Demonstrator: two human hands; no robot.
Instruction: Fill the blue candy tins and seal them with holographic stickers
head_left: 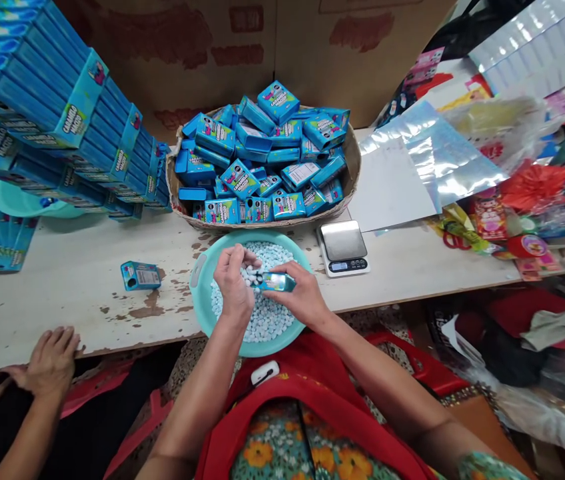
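Note:
Over a round turquoise basin (201, 303) full of small pale candies (270, 325), both my hands meet. My right hand (306, 293) grips a small blue candy box (276, 281), tipped on its side with one end toward my left hand. Curled at that end of the box, my left hand (235, 280) has several pale candies in its fingers and palm. The box's inside does not show from here.
Behind the basin, a cardboard tray (262, 227) is heaped with blue boxes. A digital scale (345, 248) stands to its right. One blue box (140, 275) sits at left, below tall box stacks (77, 120). Another person's hand (52, 360) rests at the table edge.

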